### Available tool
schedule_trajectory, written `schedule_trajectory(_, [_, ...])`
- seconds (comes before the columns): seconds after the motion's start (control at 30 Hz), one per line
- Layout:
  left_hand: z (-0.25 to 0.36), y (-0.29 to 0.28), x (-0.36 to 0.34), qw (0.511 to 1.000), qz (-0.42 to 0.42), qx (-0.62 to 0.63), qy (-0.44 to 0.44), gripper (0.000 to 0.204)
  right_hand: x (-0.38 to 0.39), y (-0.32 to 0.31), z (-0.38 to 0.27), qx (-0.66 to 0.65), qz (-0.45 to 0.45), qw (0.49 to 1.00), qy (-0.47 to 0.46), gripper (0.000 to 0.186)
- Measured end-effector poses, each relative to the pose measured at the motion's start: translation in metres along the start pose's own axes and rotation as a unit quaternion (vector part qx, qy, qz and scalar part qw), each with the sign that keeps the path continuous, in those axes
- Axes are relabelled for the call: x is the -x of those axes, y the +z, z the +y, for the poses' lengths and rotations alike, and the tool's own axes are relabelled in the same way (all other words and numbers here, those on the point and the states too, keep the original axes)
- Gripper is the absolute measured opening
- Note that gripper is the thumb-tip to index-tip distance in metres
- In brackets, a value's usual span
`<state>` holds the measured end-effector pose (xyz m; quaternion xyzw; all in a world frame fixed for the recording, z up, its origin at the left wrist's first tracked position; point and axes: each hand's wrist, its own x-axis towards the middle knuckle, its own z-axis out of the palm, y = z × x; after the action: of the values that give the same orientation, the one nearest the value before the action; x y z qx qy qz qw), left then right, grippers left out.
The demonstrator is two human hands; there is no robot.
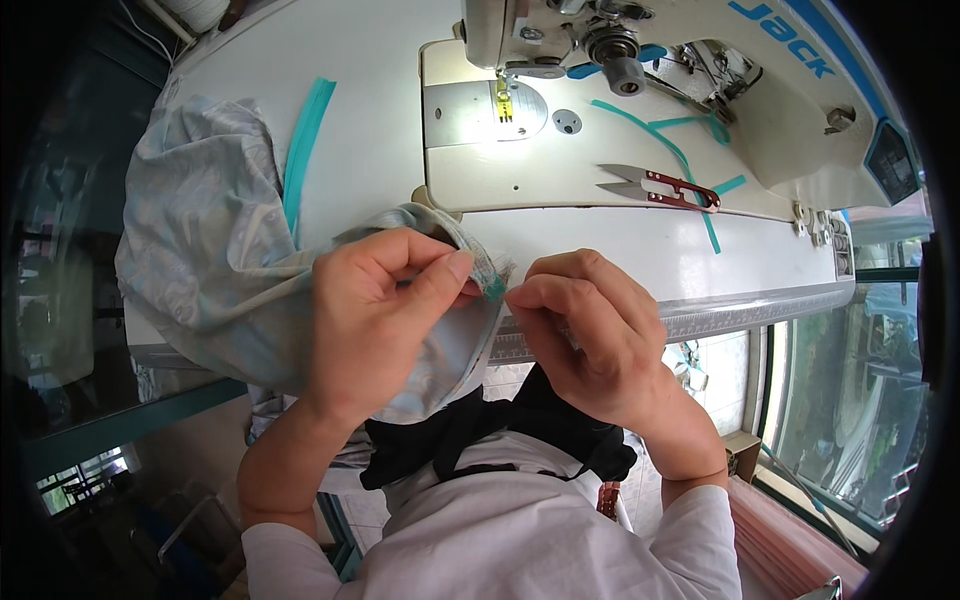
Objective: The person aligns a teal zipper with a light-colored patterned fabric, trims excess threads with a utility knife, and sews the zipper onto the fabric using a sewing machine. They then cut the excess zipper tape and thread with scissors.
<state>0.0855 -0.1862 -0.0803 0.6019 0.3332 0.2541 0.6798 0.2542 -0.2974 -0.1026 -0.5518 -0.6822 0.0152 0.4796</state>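
My left hand (375,320) pinches the folded edge of a pale grey-blue patterned fabric (200,220), which drapes over the white table's front edge. A small teal bit (494,285) shows at that edge, just beside my left fingertips. My right hand (585,330) is closed, with thumb and forefinger together at the teal bit; whether it grips the teal bit or a thread is too small to tell.
A sewing machine (760,140) fills the back right, with its lit needle plate (465,112). Red-handled thread snips (678,192) and teal strips (685,160) lie on its bed. Another teal strip (305,145) lies on the white table (360,120). A ruler (700,308) runs along the front edge.
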Motion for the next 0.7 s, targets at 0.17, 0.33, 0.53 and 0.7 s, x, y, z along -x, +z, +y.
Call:
schedule_trajectory(0.17, [-0.001, 0.0, -0.002, 1.0, 0.004, 0.015, 0.018, 0.015, 0.002, -0.001, 0.0, -0.038, 0.003, 0.999, 0.005, 0.029])
schedule_trajectory(0.33, [-0.001, -0.001, -0.002, 1.0, 0.005, 0.024, 0.018, 0.015, 0.001, -0.015, -0.005, -0.081, -0.048, 0.995, 0.025, 0.028])
schedule_trajectory(0.53, [0.001, 0.001, -0.003, 1.0, -0.001, 0.012, 0.02, 0.015, -0.006, -0.002, 0.002, 0.015, 0.037, 0.999, -0.01, 0.028])
schedule_trajectory(0.7, [0.001, 0.0, -0.002, 1.0, -0.005, 0.007, 0.012, 0.014, -0.003, 0.001, 0.006, 0.053, 0.03, 0.997, -0.039, 0.031])
